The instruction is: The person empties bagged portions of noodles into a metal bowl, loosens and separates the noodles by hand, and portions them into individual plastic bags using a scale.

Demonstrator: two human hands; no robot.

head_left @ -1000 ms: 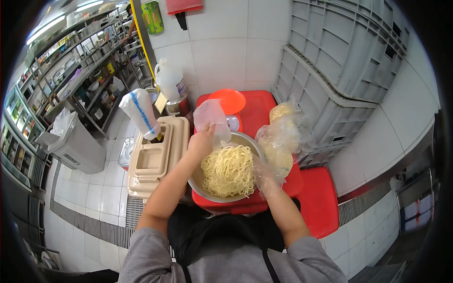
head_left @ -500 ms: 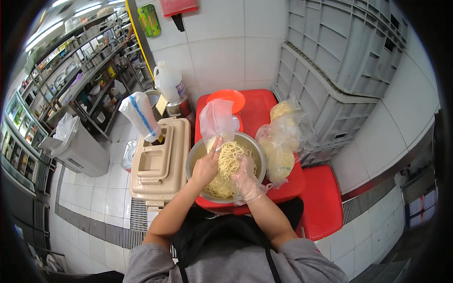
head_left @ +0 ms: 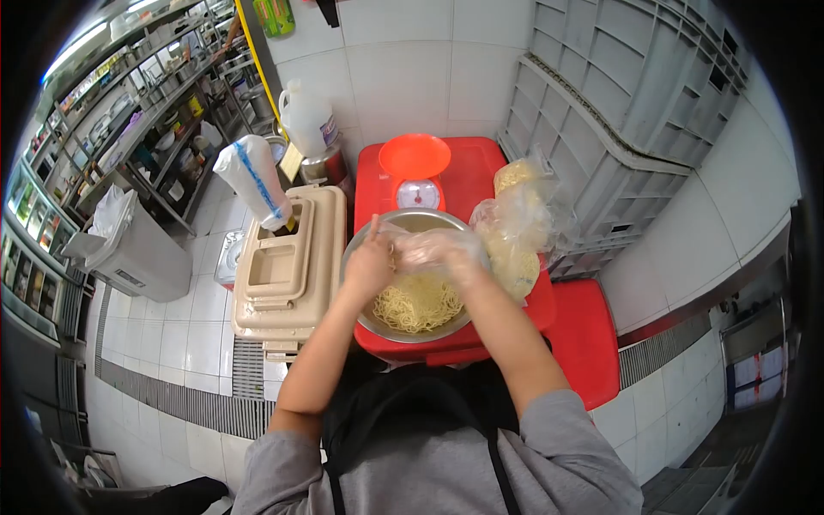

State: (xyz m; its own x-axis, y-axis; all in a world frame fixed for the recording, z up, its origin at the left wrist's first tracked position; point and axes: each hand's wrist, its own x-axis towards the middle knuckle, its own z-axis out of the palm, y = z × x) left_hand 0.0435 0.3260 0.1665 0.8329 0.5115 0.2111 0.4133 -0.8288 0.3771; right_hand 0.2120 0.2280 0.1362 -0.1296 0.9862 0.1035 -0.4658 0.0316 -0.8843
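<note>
A steel bowl (head_left: 350, 296) of yellow noodles (head_left: 418, 311) stands in front of me. Over it hangs a clear plastic bag (head_left: 422, 286), its lower part covering some of the noodles. My left hand (head_left: 369, 266), bare, is closed on the bag's left upper side with one finger raised. My right hand (head_left: 433, 249), in a clear plastic glove, is closed at the bag's top beside the left hand. Its fingers are blurred, and how much the bag contains is hard to see.
Behind the bowl is a kitchen scale (head_left: 418, 194) with an orange pan (head_left: 415, 157), on a red stool (head_left: 481, 159). Bagged noodles (head_left: 518, 245) lie to the right by grey crates (head_left: 601, 189). A beige lidded box (head_left: 287, 318) carries a white bag (head_left: 251, 180) at left.
My right hand has come out of the noodles and moved up to the bag's top. The bag has swung down over the bowl, uncovering the scale's dial.
</note>
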